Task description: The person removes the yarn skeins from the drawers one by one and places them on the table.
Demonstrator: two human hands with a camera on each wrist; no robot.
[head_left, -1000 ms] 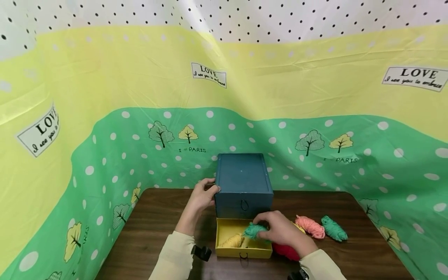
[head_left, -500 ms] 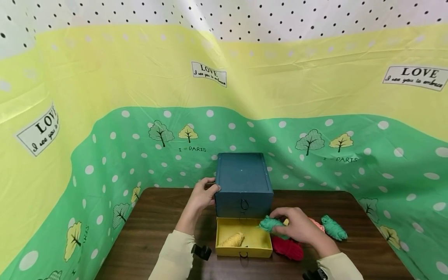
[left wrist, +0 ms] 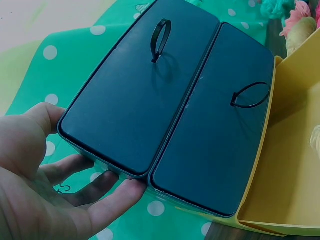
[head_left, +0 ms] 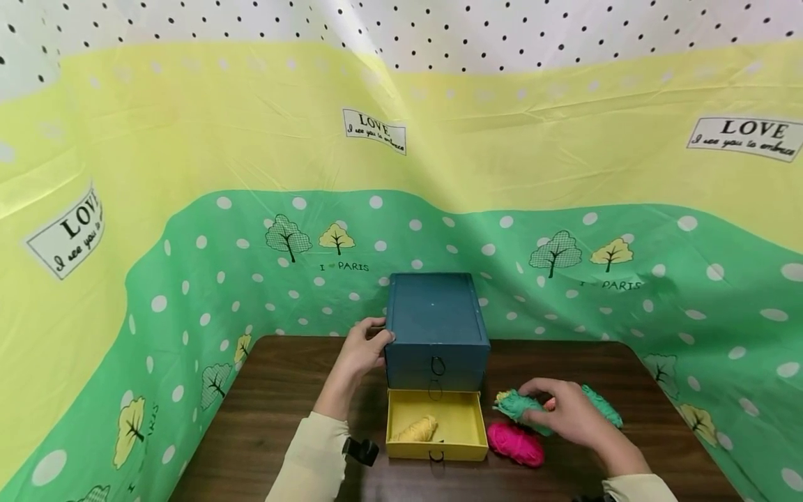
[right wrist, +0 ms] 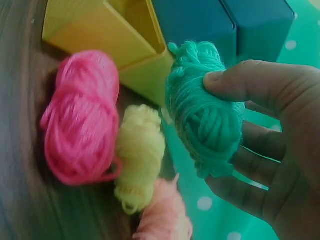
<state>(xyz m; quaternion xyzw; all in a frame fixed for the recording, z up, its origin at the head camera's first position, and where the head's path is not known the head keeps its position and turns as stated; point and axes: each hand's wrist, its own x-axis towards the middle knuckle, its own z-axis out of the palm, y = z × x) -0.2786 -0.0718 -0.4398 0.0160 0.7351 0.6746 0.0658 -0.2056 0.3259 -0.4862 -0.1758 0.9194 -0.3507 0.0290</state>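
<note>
My right hand (head_left: 567, 415) grips a green skein of yarn (right wrist: 205, 110) between thumb and fingers, to the right of the yellow drawer (head_left: 464, 453). My left hand (head_left: 362, 348) holds the left side of the blue drawer cabinet (head_left: 436, 314); in the left wrist view its thumb and fingers lie along the cabinet's edge. The yellow drawer is pulled out at the bottom, with a yellow skein (head_left: 419, 429) inside it. Two blue drawer fronts with black loop handles are closed above it.
A magenta skein (head_left: 516, 444) lies right beside the drawer. Near it are a yellow skein (right wrist: 140, 155) and a salmon-pink skein (right wrist: 165, 212), and a second green skein (head_left: 603, 406) lies farther right. A patterned cloth wall (head_left: 564, 314) closes the table's back.
My right hand has lifted the green skein out of the yellow drawer and carried it right, over the other skeins. My left hand stays on the cabinet.
</note>
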